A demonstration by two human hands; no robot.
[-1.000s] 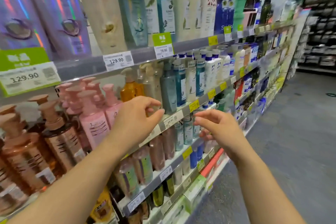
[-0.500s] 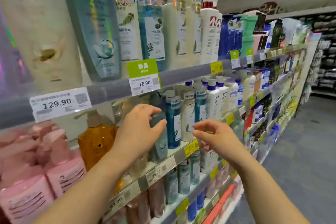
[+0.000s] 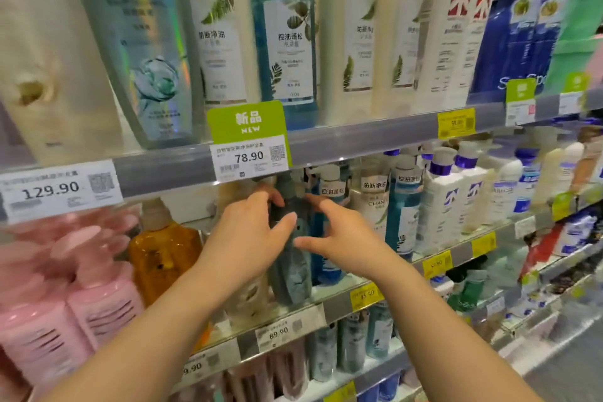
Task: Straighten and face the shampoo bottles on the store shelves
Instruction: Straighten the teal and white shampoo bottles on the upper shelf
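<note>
Both forearms are bare right down to the frame's lower edge, with no sleeve showing. The left hand [image 3: 248, 235] and right hand [image 3: 342, 235] are bare too, slender-fingered, nails short and plain.

- Price tag [image 3: 60, 190], white, on the upper shelf rail at your far left: reads 129.90.
- Green "NEW" label [image 3: 248, 119] clipped to the same rail, with a white tag [image 3: 249, 158] just below it reading 78.90.
- Yellow price tags: one [image 3: 456, 122] on the upper rail to your right, two [image 3: 367, 295] [image 3: 436, 264] on the rail below.
- White tag [image 3: 278, 333], lower rail: reads 89.90.
- Grey aisle floor [image 3: 567, 365], bottom right of your view, blurred.
</note>
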